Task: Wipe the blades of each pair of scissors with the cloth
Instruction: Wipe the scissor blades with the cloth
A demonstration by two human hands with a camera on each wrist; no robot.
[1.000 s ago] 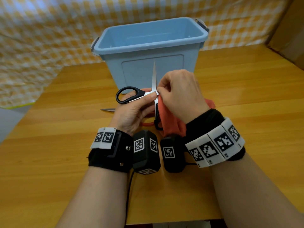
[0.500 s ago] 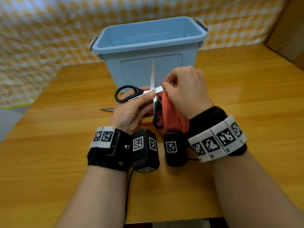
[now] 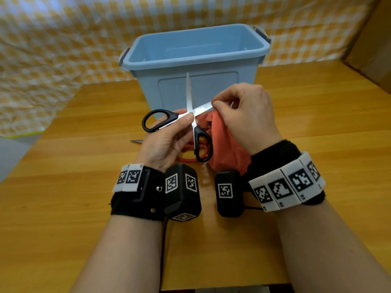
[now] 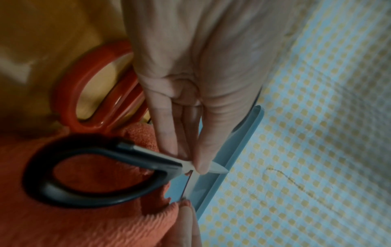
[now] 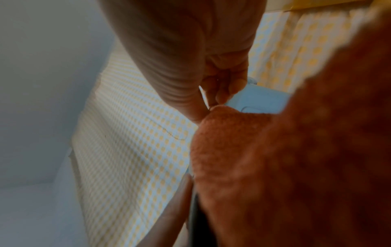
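slid cloth outward along black scissors blade since before. left hand pinching pivot, right hand pinching cloth on blade; best wiping tipward, clear of edge.

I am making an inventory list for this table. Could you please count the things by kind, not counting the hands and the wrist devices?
Scissors: 2, the black-handled scissors held up and the red-handled scissors lying on the table.
Cloth: 1, the orange cloth.
Storage box: 1, the blue box.
Total: 4.
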